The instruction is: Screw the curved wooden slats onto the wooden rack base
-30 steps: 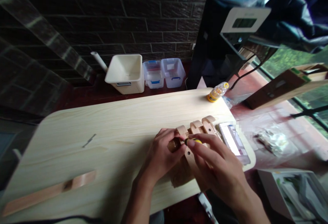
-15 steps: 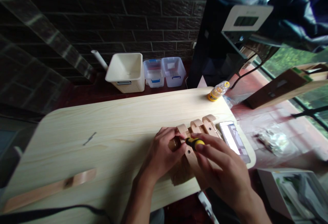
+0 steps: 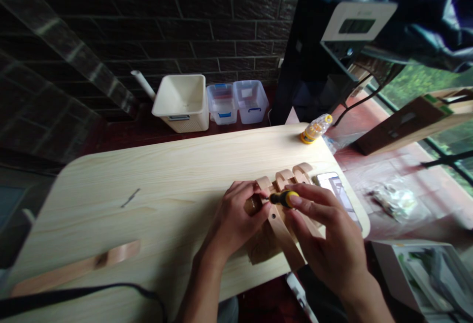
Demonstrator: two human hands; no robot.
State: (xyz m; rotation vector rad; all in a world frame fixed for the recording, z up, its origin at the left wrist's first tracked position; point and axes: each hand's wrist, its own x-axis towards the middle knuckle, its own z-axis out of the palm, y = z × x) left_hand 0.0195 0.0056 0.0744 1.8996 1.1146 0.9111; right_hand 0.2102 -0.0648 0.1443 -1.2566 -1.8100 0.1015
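Head view: screwdriver at curved plywood parts

We look down on a pale, pine-grained tabletop (image 3: 148,200), with the work near its right edge, close to the body. A group of bent plywood pieces (image 3: 291,175) lies there, their smooth, honey-coloured, rounded ends lined up at upper right of the hands. A flat plywood strip (image 3: 284,237) with a small round hole angles down toward the near edge.

Our left hand (image 3: 232,219) is closed around the wood, curled beside a small brown round part (image 3: 253,205). Our right hand (image 3: 325,234) grips a yellow-and-black screwdriver (image 3: 284,198) between thumb and fingers, its shaft pointing left toward that part. Fastening appears to be the step in hand, and the work calls for a seated tip and steady wood. The tip itself is too hidden to tell whether it touches anything.

A smartphone (image 3: 334,190) lies just right of the wood, and a small plastic bottle (image 3: 316,128) with a yellow base stands at the far edge. A loose plywood strip (image 3: 77,269) lies at lower left. Beyond the table, a cream bin (image 3: 181,101) and two clear boxes (image 3: 234,101) with blue clips sit against dark brick.
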